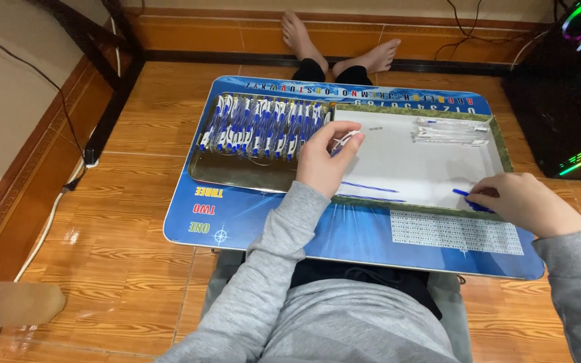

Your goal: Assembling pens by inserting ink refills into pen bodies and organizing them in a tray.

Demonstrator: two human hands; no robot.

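Note:
My left hand (324, 158) is over the middle of a shallow tray (237, 176) and pinches a thin white pen part between its fingers. My right hand (522, 202) rests at the tray's near right edge, fingers closed on a small blue pen piece (465, 195). A dense row of blue-and-white pens (260, 126) fills the tray's left half. Two thin blue refills (370, 187) lie on the white sheet (425, 165) between my hands. Clear pen barrels (450, 131) lie at the sheet's far right.
The tray sits on a blue lap table (344, 232) across my legs. My bare feet (344, 47) stretch out beyond it on the wooden floor. A dark computer case with coloured lights (573, 94) stands at right. Cables (55, 195) run along the left wall.

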